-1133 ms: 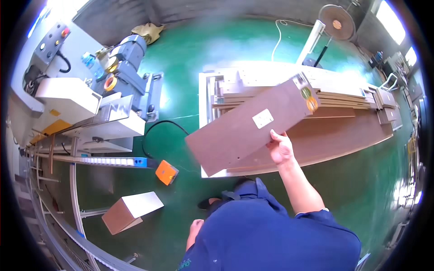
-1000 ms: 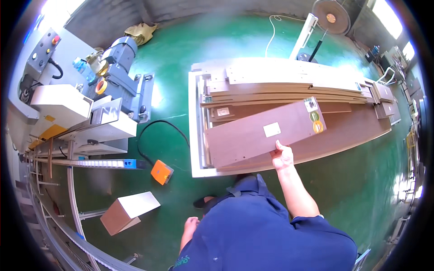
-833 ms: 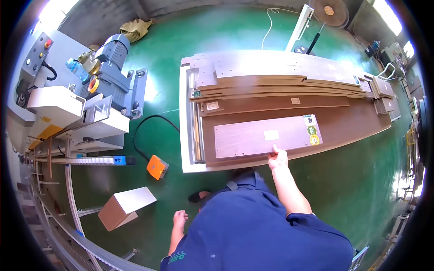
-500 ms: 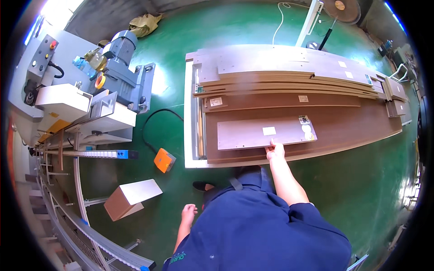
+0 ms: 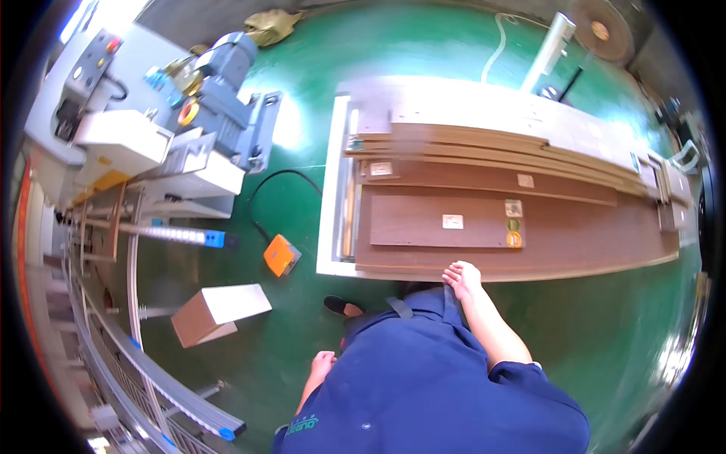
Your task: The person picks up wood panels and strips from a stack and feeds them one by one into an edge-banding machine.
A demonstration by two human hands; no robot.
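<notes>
Two bare hands of the person are visible, one on each side of a navy work shirt [image 5: 439,378]. The left hand [image 5: 324,363] hangs beside the body with its fingers curled inward; I cannot tell whether something is inside it. The right hand [image 5: 463,280] is at the near edge of the large brown board [image 5: 582,231], with its fingers loosely spread and a little bent, and it grips nothing. Whether its fingertips touch this edge, I cannot tell.

On the floor at the left stand a white-and-brown angular piece [image 5: 236,304] and, a little farther, an orange foot pedal [image 5: 281,255] with a black cable.

Just beyond the right hand, the short brown panel [image 5: 408,221] lies flat upon the large board, toward its left end. It carries a white label [image 5: 452,221] near the middle and a column of three stickers at the right end. Behind it lies a long narrow brown board [image 5: 469,177], then a stack of long panels [image 5: 484,110] with a pale top. Farther away are a grey motor [image 5: 219,117], a white post [image 5: 546,59] and a round fan [image 5: 601,29].
</notes>
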